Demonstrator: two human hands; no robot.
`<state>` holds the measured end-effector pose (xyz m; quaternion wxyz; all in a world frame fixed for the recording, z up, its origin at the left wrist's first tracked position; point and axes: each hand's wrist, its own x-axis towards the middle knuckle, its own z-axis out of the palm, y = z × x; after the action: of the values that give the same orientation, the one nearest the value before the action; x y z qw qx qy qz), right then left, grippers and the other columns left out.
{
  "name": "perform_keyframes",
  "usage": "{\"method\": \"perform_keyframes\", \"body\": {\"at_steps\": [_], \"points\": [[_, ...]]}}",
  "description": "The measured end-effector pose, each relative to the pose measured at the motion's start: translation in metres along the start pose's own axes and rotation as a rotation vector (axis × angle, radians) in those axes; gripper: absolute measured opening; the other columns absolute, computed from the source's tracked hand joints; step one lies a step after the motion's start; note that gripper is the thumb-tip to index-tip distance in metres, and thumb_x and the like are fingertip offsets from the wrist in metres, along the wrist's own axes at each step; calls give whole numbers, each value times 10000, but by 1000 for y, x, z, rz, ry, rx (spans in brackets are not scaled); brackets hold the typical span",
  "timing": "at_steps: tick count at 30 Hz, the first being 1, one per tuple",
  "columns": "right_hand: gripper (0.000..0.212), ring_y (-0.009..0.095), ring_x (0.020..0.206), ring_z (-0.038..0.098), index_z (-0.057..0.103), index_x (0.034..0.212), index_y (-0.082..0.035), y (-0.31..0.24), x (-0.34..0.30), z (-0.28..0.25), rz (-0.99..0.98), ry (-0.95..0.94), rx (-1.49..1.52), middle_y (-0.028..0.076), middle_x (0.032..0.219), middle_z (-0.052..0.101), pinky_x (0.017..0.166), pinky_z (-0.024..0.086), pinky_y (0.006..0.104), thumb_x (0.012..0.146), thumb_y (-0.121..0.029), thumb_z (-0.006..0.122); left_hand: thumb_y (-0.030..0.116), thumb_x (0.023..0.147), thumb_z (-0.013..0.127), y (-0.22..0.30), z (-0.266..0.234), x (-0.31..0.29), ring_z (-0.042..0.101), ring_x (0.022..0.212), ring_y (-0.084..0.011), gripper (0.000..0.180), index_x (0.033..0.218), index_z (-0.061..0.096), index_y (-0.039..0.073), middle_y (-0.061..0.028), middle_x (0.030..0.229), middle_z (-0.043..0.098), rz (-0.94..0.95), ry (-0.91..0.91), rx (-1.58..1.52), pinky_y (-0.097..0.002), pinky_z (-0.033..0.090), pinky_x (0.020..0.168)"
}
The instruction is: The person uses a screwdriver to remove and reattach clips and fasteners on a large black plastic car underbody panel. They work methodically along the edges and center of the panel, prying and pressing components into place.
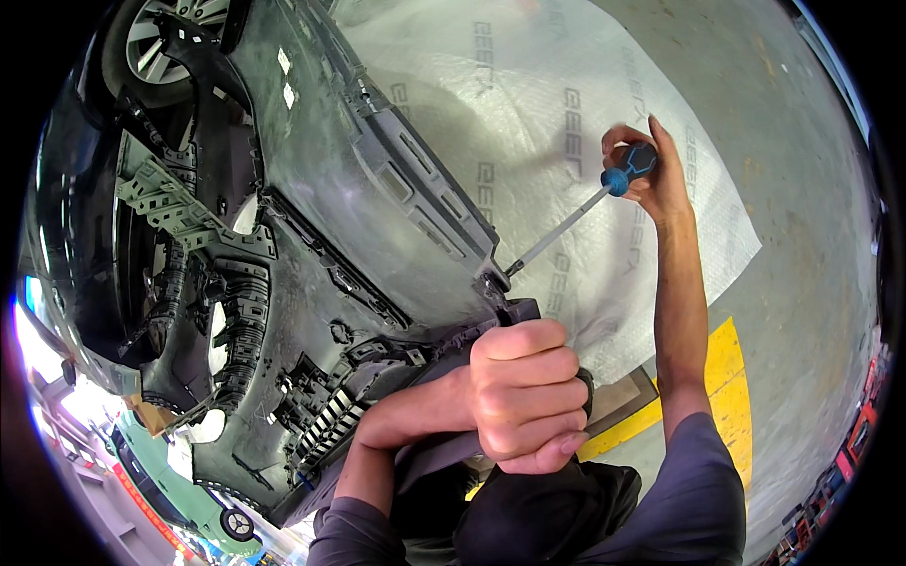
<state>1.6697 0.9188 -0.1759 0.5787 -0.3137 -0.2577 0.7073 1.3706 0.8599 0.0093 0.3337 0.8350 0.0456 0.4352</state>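
Note:
My right hand (pixel 661 174) grips a screwdriver (pixel 566 231) by its blue and black handle. The long shaft slants down to the left, and its tip meets the corner of a large black car bumper (pixel 377 255). Closer to me, my left hand (pixel 528 396) is closed in a fist beside that corner. A bit of something dark shows at the fist's right edge, but what the fingers hold is hidden. The bumper's inner side, with ribs, slots and clips, spreads out to the left of both hands.
Under the bumper lies a white printed protective sheet (pixel 585 113) on the grey floor (pixel 802 283). A yellow floor marking (pixel 729 396) runs near my right arm. A dark car with a wheel (pixel 156 42) stands far left, and a green car (pixel 170 472) at lower left.

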Motion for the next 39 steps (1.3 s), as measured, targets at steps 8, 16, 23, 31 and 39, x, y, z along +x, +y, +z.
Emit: {"method": "perform_keyframes", "body": {"at_steps": [8,16,23,31,39], "points": [[650,42,467,306,631,1311,16,10,6,52,-154,417,76,-101,560,334,466,238,249,1176,-601,474,212,771,645,-1,1,0,502,584,-246,208,637,569,72,-30,631,441,10,17,14,-403,466,703],[531,72,548,400,573,1383,-35,11,-4,28,-103,140,58,-2,685,544,503,282,261,1123,-497,593,211,770,641,-5,4,-3,497,581,-250,214,627,552,80,-31,628,425,14,30,13,-400,460,691],[446,121,626,497,571,1330,-40,13,4,-35,55,-255,210,110,903,641,502,339,269,1067,-400,599,206,781,638,-3,6,1,497,577,-246,216,631,549,79,-31,627,425,33,41,18,-400,456,683],[432,123,555,474,582,1247,-23,5,-3,-8,-2,-147,265,59,732,572,461,339,277,1115,-428,510,210,793,639,-4,5,-1,504,583,-250,222,636,553,79,-32,633,435,30,39,19,-401,464,695],[468,143,568,461,565,1282,-5,18,3,-13,9,-184,404,91,797,568,457,344,291,1074,-423,553,213,795,640,-4,6,2,505,586,-251,223,637,555,79,-30,633,432,30,44,17,-401,466,699]]}}
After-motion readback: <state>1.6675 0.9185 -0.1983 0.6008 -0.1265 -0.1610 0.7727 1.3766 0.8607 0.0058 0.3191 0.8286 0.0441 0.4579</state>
